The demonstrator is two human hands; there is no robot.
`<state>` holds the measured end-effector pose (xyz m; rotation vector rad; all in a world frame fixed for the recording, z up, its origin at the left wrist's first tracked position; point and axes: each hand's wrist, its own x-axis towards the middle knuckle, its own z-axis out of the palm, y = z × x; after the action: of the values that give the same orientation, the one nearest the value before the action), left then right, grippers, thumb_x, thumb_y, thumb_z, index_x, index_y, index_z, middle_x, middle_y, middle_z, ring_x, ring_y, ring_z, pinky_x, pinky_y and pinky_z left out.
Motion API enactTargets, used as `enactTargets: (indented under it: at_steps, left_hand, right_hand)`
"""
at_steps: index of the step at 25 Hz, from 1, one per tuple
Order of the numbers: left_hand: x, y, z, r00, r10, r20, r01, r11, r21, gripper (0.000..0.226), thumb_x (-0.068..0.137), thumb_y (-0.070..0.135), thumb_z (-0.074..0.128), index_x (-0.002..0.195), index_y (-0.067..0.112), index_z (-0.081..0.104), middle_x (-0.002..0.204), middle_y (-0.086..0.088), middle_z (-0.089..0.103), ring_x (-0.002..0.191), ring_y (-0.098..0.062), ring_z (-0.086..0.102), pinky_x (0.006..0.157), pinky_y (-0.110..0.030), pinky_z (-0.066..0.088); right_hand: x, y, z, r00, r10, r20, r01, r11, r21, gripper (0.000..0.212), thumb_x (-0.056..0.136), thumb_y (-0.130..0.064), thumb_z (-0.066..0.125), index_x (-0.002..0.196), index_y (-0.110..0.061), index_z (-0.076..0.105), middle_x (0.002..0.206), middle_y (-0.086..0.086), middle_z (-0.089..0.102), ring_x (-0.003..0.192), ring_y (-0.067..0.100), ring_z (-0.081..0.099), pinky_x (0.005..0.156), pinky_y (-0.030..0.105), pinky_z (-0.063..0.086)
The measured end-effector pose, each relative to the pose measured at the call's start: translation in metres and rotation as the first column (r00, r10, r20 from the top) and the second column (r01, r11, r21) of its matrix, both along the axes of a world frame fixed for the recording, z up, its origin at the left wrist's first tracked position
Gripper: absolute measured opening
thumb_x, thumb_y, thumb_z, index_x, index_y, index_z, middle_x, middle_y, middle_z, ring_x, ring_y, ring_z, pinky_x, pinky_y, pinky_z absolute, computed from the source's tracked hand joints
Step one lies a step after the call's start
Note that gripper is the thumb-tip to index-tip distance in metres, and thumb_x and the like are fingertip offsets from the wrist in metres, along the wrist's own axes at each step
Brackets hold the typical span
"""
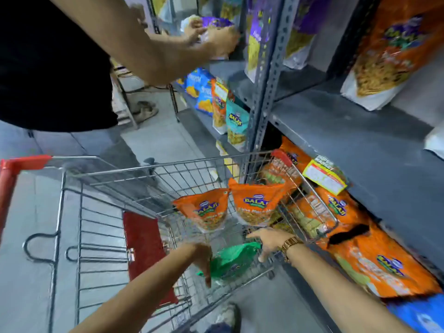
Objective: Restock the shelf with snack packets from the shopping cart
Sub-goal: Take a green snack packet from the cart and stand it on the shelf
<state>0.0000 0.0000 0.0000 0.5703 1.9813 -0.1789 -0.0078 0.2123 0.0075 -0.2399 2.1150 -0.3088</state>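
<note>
**Hands in the Cart**

Grey shelf (360,140) at 3 o'clock, shopping cart (168,164) at 7. A green packet (233,260) lies in the cart, near 6. Right hand (266,241) is spread wide over it, holding nothing. Left hand (200,258) points down at its edge; I cannot tell if it holds it.

The floor (153,140) is made of big grey tiles with thin lines between them. A pair of sandals (145,109) lies on it, far back. On the right stands a grey metal shelf (348,131) with a post (270,80) full of little holes.
</note>
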Motion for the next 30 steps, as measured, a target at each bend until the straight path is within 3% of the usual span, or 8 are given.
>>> enactTargets:
  at_steps: [2, 5, 7, 12, 19, 23, 25, 30]
  left_hand:
    - [-0.002, -0.001, -0.011, 0.999, 0.029, 0.012, -0.030, 0.999, 0.043, 0.059, 0.075, 0.039, 0.069, 0.120, 0.002, 0.056, 0.122, -0.016, 0.063, 0.109, -0.031, 0.059, 0.096, -0.037, 0.046]
    - [-0.007, -0.004, -0.020, 0.980, 0.197, -0.024, -0.192, 0.973, 0.132, 0.034, 0.086, 0.017, 0.054, 0.116, 0.002, 0.058, 0.117, -0.017, 0.065, 0.106, -0.029, 0.062, 0.092, -0.036, 0.050]
    - [-0.016, -0.006, -0.021, 0.953, 0.294, -0.075, -0.276, 0.942, 0.191, 0.030, 0.087, 0.011, 0.049, 0.113, -0.001, 0.059, 0.115, -0.019, 0.065, 0.098, -0.027, 0.061, 0.089, -0.035, 0.051]
    - [-0.035, -0.014, -0.018, 0.906, 0.406, -0.121, -0.364, 0.892, 0.269, 0.028, 0.087, 0.008, 0.050, 0.113, 0.000, 0.059, 0.116, -0.016, 0.062, 0.110, -0.028, 0.058, 0.092, -0.030, 0.047]
    - [-0.070, -0.006, 0.050, 0.885, 0.432, -0.175, -0.320, 0.836, 0.447, 0.027, 0.077, 0.011, 0.065, 0.103, 0.001, 0.065, 0.088, -0.009, 0.061, 0.082, -0.016, 0.053, 0.053, -0.014, 0.037]
    - [-0.077, 0.016, 0.119, 0.788, 0.590, -0.177, -0.316, 0.633, 0.707, 0.014, 0.069, 0.002, 0.073, 0.066, 0.012, 0.064, 0.067, -0.006, 0.057, 0.064, -0.015, 0.052, 0.047, -0.013, 0.037]
    - [-0.070, 0.037, 0.160, 0.707, 0.702, -0.091, -0.306, 0.419, 0.855, 0.027, 0.069, 0.000, 0.074, 0.062, 0.020, 0.058, 0.066, -0.007, 0.060, 0.056, -0.006, 0.055, 0.057, -0.019, 0.043]
    - [-0.046, 0.107, 0.248, 0.650, 0.717, 0.250, -0.206, -0.150, 0.967, 0.023, 0.071, -0.006, 0.070, 0.067, 0.015, 0.064, 0.045, 0.019, 0.067, 0.044, 0.007, 0.060, 0.048, -0.009, 0.051]
  right_hand:
    - [-0.002, -0.001, -0.016, 0.999, -0.003, 0.043, 0.005, 0.999, -0.035, 0.120, 0.033, -0.074, 0.068, 0.137, -0.021, 0.037, 0.142, 0.013, 0.045, 0.103, 0.021, 0.060, 0.086, 0.033, 0.052]
    - [-0.004, -0.008, -0.033, 0.991, -0.117, -0.067, 0.117, 0.993, -0.007, 0.021, 0.084, -0.026, 0.059, 0.103, -0.019, 0.064, 0.115, 0.017, 0.066, 0.061, 0.008, 0.047, 0.055, 0.019, 0.038]
    - [-0.011, -0.009, -0.037, 0.982, -0.139, -0.124, 0.136, 0.990, -0.033, 0.038, 0.085, -0.049, 0.047, 0.061, -0.020, 0.051, 0.083, 0.013, 0.066, 0.053, 0.004, 0.036, 0.046, 0.016, 0.028]
    - [-0.013, -0.009, -0.029, 0.956, -0.247, -0.156, 0.207, 0.950, -0.235, 0.083, 0.023, -0.097, 0.020, 0.051, -0.022, 0.041, 0.058, -0.010, 0.039, 0.049, -0.001, 0.029, 0.036, 0.007, 0.030]
    - [-0.017, 0.009, 0.029, 0.848, -0.502, -0.173, 0.424, 0.836, -0.347, 0.024, 0.090, -0.030, 0.049, 0.074, -0.013, 0.056, 0.060, 0.001, 0.048, 0.047, 0.010, 0.044, 0.045, 0.019, 0.033]
    - [-0.009, 0.043, 0.082, 0.627, -0.760, -0.174, 0.569, 0.599, -0.563, 0.040, 0.084, -0.019, 0.060, 0.119, -0.001, 0.053, 0.096, 0.016, 0.067, 0.083, 0.033, 0.066, 0.075, 0.038, 0.057]
    - [0.000, 0.063, 0.114, 0.470, -0.857, -0.214, 0.554, 0.474, -0.684, 0.039, 0.076, -0.030, 0.066, 0.110, -0.010, 0.061, 0.116, 0.029, 0.062, 0.102, 0.044, 0.061, 0.088, 0.060, 0.049]
    - [0.043, 0.113, 0.213, 0.099, -0.940, -0.327, 0.346, 0.340, -0.874, 0.023, 0.084, -0.015, 0.060, 0.095, 0.004, 0.066, 0.099, 0.026, 0.069, 0.092, 0.028, 0.062, 0.085, 0.054, 0.048]
